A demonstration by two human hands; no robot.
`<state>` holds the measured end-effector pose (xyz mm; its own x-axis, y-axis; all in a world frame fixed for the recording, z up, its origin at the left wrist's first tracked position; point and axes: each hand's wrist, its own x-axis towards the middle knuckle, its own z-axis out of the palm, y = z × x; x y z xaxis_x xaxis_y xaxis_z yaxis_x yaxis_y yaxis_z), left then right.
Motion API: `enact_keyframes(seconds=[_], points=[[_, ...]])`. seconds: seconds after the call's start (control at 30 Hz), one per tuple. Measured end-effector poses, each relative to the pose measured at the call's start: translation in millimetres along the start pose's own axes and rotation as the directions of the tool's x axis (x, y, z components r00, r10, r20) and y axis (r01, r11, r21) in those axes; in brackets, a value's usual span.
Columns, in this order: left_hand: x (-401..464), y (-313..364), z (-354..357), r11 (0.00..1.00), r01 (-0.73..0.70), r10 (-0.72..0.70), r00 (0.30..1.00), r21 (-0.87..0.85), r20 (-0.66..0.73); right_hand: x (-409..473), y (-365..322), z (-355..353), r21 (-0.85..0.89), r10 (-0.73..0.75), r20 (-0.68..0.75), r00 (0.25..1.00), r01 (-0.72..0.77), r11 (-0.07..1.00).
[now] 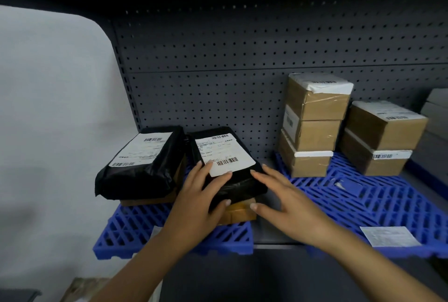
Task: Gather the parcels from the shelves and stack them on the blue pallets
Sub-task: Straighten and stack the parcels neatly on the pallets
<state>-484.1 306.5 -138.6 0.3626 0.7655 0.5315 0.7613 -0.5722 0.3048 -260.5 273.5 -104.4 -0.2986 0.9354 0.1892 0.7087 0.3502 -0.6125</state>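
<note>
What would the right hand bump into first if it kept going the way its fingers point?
The right hand points up-left, so it would likely meet the black parcel, whose right edge its fingertips already seem to touch.

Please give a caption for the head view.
Both hands settle a black parcel on the blue pallet.
</note>
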Motion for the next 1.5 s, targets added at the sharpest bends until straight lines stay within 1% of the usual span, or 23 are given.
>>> enact_keyframes(seconds=[0.1, 0.2, 0.27, 0.37, 0.47, 0.57, 0.9, 0.97, 1.07, 1.13, 1.23, 1.37, 1.5], points=[[-1.8, -2.2, 1.1, 0.997, 0.029, -0.028, 0.999, -0.077, 0.017, 3.8, -3.5, 0.4, 0.012, 0.009, -0.007, 1.000, -0.009, 1.000], [-3.1, -2.3, 1.1, 0.995, 0.035, -0.032, 0.999, -0.088, 0.031, 13.6, -6.2, 0.8, 0.042, 0.025, -0.030, 0.999, -0.024, 0.999], [-6.0, -2.0, 0.7, 0.992, 0.073, -0.068, 0.996, -0.107, 0.052, 18.7, -6.0, 3.6, 0.040, 0.034, -0.029, 0.999, -0.033, 0.999], [-14.4, -2.9, -2.8, 0.974, 0.141, -0.121, 0.985, -0.175, 0.120, 19.5, -2.9, 12.5, 0.027, 0.011, -0.016, 1.000, -0.011, 1.000], [-18.6, -2.6, -8.9, 0.962, 0.154, -0.115, 0.977, -0.226, 0.177, 15.7, 2.1, 18.8, 0.032, -0.025, -0.061, 0.998, 0.027, 0.999], [-17.1, -4.8, -9.6, 0.944, 0.151, -0.106, 0.981, -0.294, 0.163, 14.3, 5.3, 20.2, 0.055, -0.034, -0.080, 0.996, 0.039, 0.998], [-8.6, -12.2, -11.4, 0.908, 0.239, -0.171, 0.961, -0.343, 0.217, 19.4, 8.6, 29.5, 0.096, -0.037, -0.095, 0.995, 0.046, 0.994], [-8.5, -11.9, -12.2, 0.908, 0.236, -0.169, 0.962, -0.346, 0.215, 20.8, 8.8, 29.9, 0.115, -0.037, -0.098, 0.994, 0.049, 0.992], [-7.3, -5.0, -10.1, 0.913, 0.227, -0.170, 0.967, -0.339, 0.189, 22.5, 8.5, 30.3, 0.164, -0.025, -0.166, 0.986, 0.053, 0.985], [-4.1, 1.3, -9.6, 0.914, 0.224, -0.183, 0.972, -0.338, 0.148, 23.3, 5.0, 30.3, 0.188, -0.008, -0.221, 0.975, 0.051, 0.981], [2.0, 9.2, -18.1, 0.924, 0.170, -0.168, 0.985, -0.343, 0.037, 24.5, -5.6, 27.2, 0.235, -0.008, -0.289, 0.957, 0.079, 0.969], [6.7, 18.0, -49.4, 0.927, 0.094, -0.140, 0.985, -0.363, -0.102, 29.8, -34.2, 16.9, 0.266, -0.069, -0.378, 0.923, 0.179, 0.947], [9.7, 6.4, -88.6, 0.919, 0.097, -0.196, 0.954, -0.383, -0.227, 44.7, -71.9, 17.5, 0.262, -0.141, -0.359, 0.923, 0.244, 0.934]])
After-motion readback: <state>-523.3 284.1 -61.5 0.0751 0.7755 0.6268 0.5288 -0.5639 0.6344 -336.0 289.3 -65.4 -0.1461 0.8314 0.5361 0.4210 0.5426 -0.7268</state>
